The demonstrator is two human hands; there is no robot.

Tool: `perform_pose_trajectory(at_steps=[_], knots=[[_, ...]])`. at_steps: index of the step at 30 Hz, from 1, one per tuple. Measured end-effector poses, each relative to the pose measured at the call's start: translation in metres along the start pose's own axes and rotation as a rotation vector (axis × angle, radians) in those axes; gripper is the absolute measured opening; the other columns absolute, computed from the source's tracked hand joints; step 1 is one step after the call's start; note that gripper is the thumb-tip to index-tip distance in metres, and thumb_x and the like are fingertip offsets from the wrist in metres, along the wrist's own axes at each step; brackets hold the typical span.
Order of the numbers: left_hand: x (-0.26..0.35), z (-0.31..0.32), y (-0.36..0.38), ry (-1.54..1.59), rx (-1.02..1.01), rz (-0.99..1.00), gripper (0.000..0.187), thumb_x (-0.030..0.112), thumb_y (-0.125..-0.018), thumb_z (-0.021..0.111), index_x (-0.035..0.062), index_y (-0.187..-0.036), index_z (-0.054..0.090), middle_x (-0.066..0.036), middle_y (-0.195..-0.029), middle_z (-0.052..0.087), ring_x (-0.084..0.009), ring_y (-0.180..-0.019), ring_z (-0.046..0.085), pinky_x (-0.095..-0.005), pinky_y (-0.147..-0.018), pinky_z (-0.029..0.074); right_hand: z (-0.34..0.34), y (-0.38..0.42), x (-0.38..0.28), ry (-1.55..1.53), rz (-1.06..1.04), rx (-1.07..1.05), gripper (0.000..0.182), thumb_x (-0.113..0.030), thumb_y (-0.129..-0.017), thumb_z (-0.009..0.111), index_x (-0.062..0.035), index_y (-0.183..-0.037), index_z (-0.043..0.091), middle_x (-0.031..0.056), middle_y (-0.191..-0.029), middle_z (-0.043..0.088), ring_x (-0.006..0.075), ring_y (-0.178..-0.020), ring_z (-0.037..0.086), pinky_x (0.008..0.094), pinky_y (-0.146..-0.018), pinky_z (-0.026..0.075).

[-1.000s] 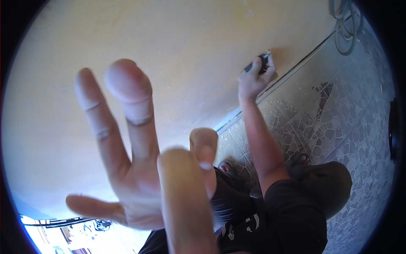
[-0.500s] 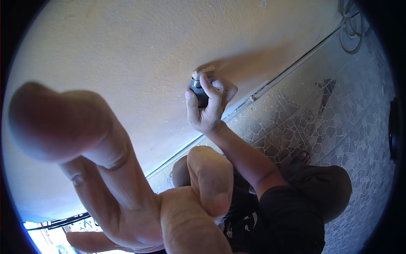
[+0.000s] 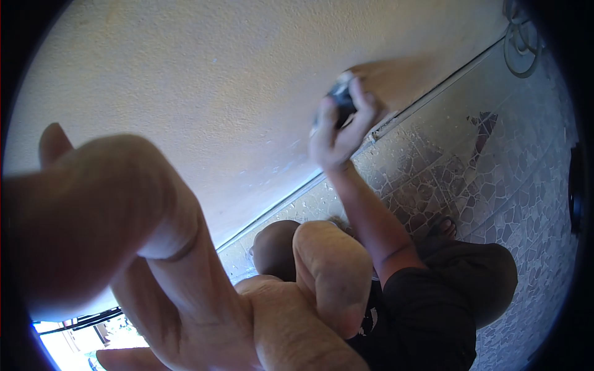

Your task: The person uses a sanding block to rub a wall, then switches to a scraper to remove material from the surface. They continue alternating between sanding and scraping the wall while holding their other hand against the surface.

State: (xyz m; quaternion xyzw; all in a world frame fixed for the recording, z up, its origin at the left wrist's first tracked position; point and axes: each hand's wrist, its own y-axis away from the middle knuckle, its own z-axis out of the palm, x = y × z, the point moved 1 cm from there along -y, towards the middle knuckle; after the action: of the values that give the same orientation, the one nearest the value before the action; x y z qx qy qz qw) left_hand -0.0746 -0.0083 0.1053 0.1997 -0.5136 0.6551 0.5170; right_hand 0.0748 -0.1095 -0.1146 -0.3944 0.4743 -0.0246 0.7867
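Observation:
My right hand [image 3: 349, 123] is closed around a small dark tool [image 3: 342, 99] with a pale end, pressed to or held very near the painted wall [image 3: 204, 80]. Motion blurs it, and the tool's exact kind is hard to make out. Very close to the camera, my left hand [image 3: 204, 278] fills the lower left, fingers bent and spread apart. Nothing shows between its fingers, though one finger runs out of view at the left edge.
A mosaic-patterned tiled floor [image 3: 495, 204] with pale crumbs meets the wall along a dark seam. My bent knees [image 3: 489, 278] and a sandalled foot [image 3: 444, 227] are below. A looped hose or cable [image 3: 521, 55] lies at the top right.
My right hand has moved up and to the right along the wall with the dark tool. My left hand has shifted slightly, its nearest finger now reaching farther toward the left edge.

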Motion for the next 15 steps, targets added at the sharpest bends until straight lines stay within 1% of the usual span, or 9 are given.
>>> perform_pose_trajectory(at_steps=[3, 5, 6, 7, 8, 10, 11, 12, 15], knots=[[0.003, 0.002, 0.001, 0.005, 0.042, 0.014, 0.109, 0.073, -0.091, 0.046, -0.0017, -0.155, 0.0, -0.013, -0.154, 0.032, -0.0111, -0.056, 0.054, -0.0346, -0.078, 0.043, -0.001, -0.032, 0.034, -0.225, 0.403, 0.27, 0.04, -0.013, -0.098, 0.057, 0.0028, -0.134, 0.046, 0.0162, -0.12, 0.043, 0.022, -0.101, 0.051, 0.0334, -0.084, 0.05], [0.001, 0.012, -0.008, 0.016, 0.04, 0.032, 0.11, 0.074, -0.09, 0.046, -0.002, -0.155, 0.0, -0.014, -0.154, 0.032, -0.0111, -0.056, 0.055, -0.0351, -0.079, 0.042, 0.003, -0.029, 0.025, -0.198, 0.433, 0.267, 0.039, -0.013, -0.099, 0.056, 0.0031, -0.134, 0.046, 0.0162, -0.121, 0.044, 0.0223, -0.103, 0.052, 0.0337, -0.087, 0.05], [-0.006, 0.035, -0.025, 0.071, -0.06, -0.009, 0.117, 0.082, -0.087, 0.038, -0.0029, -0.154, -0.006, -0.016, -0.147, 0.039, -0.0114, -0.057, 0.056, -0.0371, -0.082, 0.039, 0.004, -0.024, 0.015, -0.161, 0.473, 0.263, 0.038, -0.012, -0.1, 0.055, 0.0033, -0.134, 0.046, 0.0162, -0.122, 0.044, 0.0225, -0.104, 0.053, 0.034, -0.089, 0.05], [-0.013, 0.049, -0.039, 0.126, -0.164, -0.053, 0.123, 0.089, -0.083, 0.031, -0.0039, -0.153, -0.011, -0.019, -0.14, 0.046, -0.0116, -0.058, 0.057, -0.0391, -0.086, 0.035, 0.012, -0.013, -0.01, -0.315, 0.364, 0.223, 0.04, -0.012, -0.099, 0.056, 0.0037, -0.134, 0.046, 0.0158, -0.121, 0.044, 0.0219, -0.104, 0.051, 0.0333, -0.09, 0.048], [-0.019, 0.048, -0.045, 0.134, -0.179, -0.054, 0.123, 0.089, -0.083, 0.031, -0.0039, -0.153, -0.011, -0.019, -0.14, 0.046, -0.0116, -0.058, 0.057, -0.0391, -0.086, 0.035, 0.013, 0.003, -0.022, -0.128, 0.199, 0.115, 0.043, -0.015, -0.097, 0.058, 0.0033, -0.134, 0.047, 0.0162, -0.118, 0.044, 0.0229, -0.104, 0.047, 0.035, -0.089, 0.044], [-0.029, 0.035, -0.054, 0.155, -0.165, 0.035, 0.124, 0.089, -0.083, 0.029, -0.0051, -0.152, -0.014, -0.018, -0.13, 0.052, -0.0145, -0.078, 0.058, -0.0399, -0.092, 0.03, 0.003, 0.019, -0.051, 0.059, -0.025, -0.164, 0.048, -0.02, -0.093, 0.065, 0.0006, -0.133, 0.048, 0.0174, -0.114, 0.042, 0.0259, -0.102, 0.04, 0.0387, -0.086, 0.04], [-0.034, 0.026, -0.057, 0.167, -0.16, 0.076, 0.124, 0.089, -0.083, 0.027, -0.0057, -0.152, -0.015, -0.018, -0.125, 0.055, -0.0159, -0.088, 0.058, -0.0403, -0.095, 0.027, 0.006, 0.023, -0.036, 0.03, -0.118, -0.107, 0.046, -0.02, -0.093, 0.064, 0.0005, -0.131, 0.05, 0.0173, -0.113, 0.042, 0.0245, -0.1, 0.041, 0.0377, -0.083, 0.042], [-0.036, 0.013, -0.06, 0.127, -0.232, 0.138, 0.116, 0.081, -0.088, 0.032, -0.0061, -0.152, -0.01, -0.022, -0.137, 0.045, -0.019, -0.103, 0.053, -0.0419, -0.102, 0.027, 0.01, 0.021, -0.016, -0.061, -0.06, -0.001, 0.044, -0.02, -0.094, 0.063, 0.0006, -0.131, 0.05, 0.0167, -0.112, 0.043, 0.0244, -0.1, 0.043, 0.0376, -0.082, 0.044], [-0.042, -0.012, -0.063, -0.159, -0.134, 0.312, 0.112, 0.077, -0.09, 0.037, -0.006, -0.153, -0.003, -0.024, -0.146, 0.035, -0.0237, -0.101, 0.054, -0.0424, -0.106, 0.03, -0.001, -0.016, 0.044, -0.104, 0.269, 0.282, 0.041, -0.019, -0.098, 0.058, 0.0021, -0.131, 0.049, 0.0163, -0.113, 0.046, 0.0243, -0.1, 0.05, 0.0365, -0.08, 0.05]])
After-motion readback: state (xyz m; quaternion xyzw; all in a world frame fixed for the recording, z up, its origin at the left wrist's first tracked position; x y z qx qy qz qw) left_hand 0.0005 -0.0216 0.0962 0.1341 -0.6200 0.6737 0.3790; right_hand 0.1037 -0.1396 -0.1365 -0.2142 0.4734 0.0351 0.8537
